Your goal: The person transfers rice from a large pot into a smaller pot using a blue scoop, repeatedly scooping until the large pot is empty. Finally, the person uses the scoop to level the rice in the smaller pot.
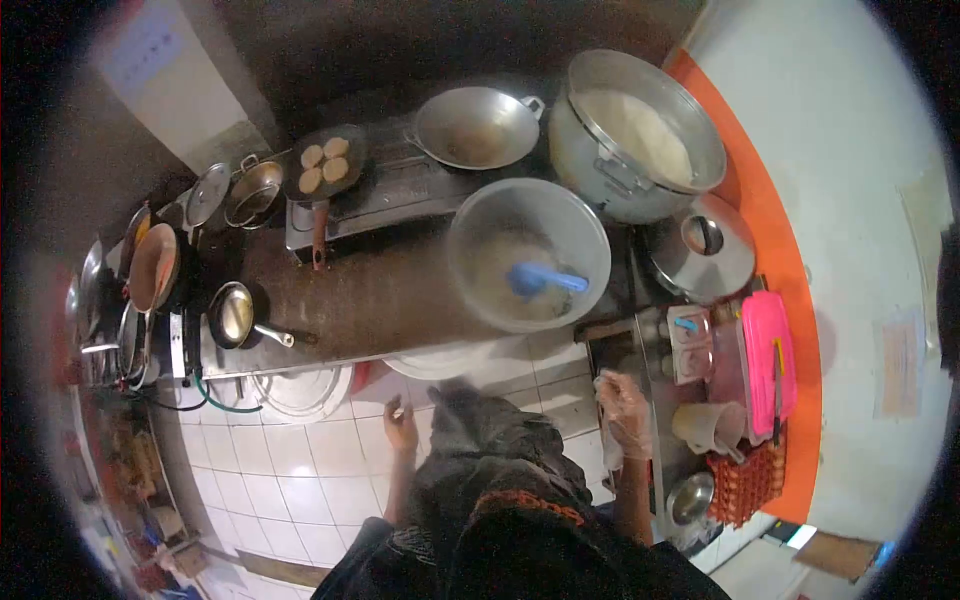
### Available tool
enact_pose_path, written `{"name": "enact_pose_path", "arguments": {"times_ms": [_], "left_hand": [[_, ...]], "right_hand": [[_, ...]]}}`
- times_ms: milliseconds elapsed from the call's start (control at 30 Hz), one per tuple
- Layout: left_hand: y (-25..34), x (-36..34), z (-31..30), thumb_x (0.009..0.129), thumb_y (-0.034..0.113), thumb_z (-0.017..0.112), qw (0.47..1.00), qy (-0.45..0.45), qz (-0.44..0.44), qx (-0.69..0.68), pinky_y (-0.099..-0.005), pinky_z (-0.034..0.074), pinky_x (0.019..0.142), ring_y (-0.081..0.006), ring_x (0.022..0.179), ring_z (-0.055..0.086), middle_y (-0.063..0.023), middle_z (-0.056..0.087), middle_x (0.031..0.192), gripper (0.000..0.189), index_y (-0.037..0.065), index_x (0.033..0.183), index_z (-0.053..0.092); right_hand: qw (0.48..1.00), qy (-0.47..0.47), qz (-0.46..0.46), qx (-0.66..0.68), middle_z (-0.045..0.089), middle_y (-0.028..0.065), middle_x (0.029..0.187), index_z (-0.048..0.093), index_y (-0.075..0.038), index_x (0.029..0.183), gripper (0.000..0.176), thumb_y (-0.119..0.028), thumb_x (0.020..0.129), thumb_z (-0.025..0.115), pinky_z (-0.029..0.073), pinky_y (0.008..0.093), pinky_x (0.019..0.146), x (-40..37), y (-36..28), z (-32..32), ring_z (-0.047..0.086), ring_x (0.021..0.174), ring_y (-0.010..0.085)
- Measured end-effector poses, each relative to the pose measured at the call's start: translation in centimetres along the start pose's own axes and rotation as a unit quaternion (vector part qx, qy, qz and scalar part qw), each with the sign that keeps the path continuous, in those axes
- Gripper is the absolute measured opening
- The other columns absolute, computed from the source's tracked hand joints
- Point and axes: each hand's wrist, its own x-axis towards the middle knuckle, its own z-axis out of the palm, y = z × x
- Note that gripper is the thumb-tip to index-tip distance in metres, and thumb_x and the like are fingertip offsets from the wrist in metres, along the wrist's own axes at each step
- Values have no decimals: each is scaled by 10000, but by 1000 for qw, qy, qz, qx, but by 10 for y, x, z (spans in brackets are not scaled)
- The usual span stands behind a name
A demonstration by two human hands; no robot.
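My left hand is bare and hangs low in front of the counter, over the tiled floor. Its fingers are curled around a small whitish bit too small to name. A loose clear plastic glove covers my right hand, whose fingers are loosely bent with nothing visible in them. That hand is beside the right-hand counter, left of a whitish plastic jug. Ahead, a large translucent basin stands on the counter with a blue ladle-like utensil in it.
A frying pan with several round patties and a wok sit on the stove. At right stand a big pot, a lid, a pink lid and red egg trays. A small pan is at left.
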Motion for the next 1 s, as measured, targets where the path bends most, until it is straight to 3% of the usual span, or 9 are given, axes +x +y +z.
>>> {"name": "enact_pose_path", "arguments": {"times_ms": [267,500,567,600,667,700,767,867,1000], "left_hand": [[118,49,69,864,298,643,988,0,-88,-123,-304,455,754,-179,914,563,-94,549,1071,463,32,1208,485],[200,95,153,915,327,564,989,-26,19,-144,-336,403,919,-211,1080,507,-92,533,1159,413,17,1177,493],[223,91,177,922,337,556,991,-55,52,-110,-328,335,1003,-230,1177,445,-131,494,1237,513,-19,1268,429],[232,86,188,922,337,556,992,-49,50,-107,-328,335,1003,-230,1177,445,-131,494,1237,513,-19,1268,429],[245,74,211,935,376,518,997,20,-6,-81,-338,382,925,-232,1043,499,-133,545,1137,503,-26,1230,453],[236,74,226,944,398,482,988,72,43,-126,-343,384,916,-239,1045,496,-141,534,1157,511,-11,1249,443],[237,69,232,946,415,468,988,102,16,-110,-348,378,920,-244,1060,488,-150,523,1173,528,-8,1258,434],[238,66,230,957,444,420,986,122,14,-111,-361,373,906,-251,1056,479,-166,503,1183,535,-9,1240,444],[249,56,234,983,413,361,986,158,33,-28,-342,370,882,-236,1010,476,-137,513,1093,473,-7,1163,481]], "right_hand": [[993,115,-27,2,646,168,995,580,-30,1087,272,-191,871,619,502,365,785,127,-54,-42,641,917,300],[950,-51,-174,-255,616,156,1109,538,-60,1188,473,-423,886,537,431,461,929,224,-17,61,603,984,359],[967,-128,70,-208,616,172,1075,515,-48,1197,524,-482,924,405,388,463,983,242,15,98,585,982,394],[967,-134,67,-206,616,172,1075,515,-48,1197,524,-482,924,405,388,463,983,252,0,84,585,982,394],[917,-305,248,-65,614,190,1054,499,-77,1214,476,-434,956,320,365,455,1010,274,-23,51,574,980,412],[913,-320,240,-72,614,190,1054,499,-77,1214,476,-434,956,320,365,455,1010,278,-4,56,574,980,412],[973,-181,-75,-120,616,195,1025,537,-95,1161,383,-353,967,331,403,459,956,281,57,86,575,940,426],[968,-217,-107,-66,634,172,958,547,-74,1129,328,-319,958,412,466,467,841,295,141,125,600,854,392],[887,-459,48,9,566,159,1132,391,-67,1346,436,-318,991,365,476,367,887,328,57,24,581,1008,283]]}}
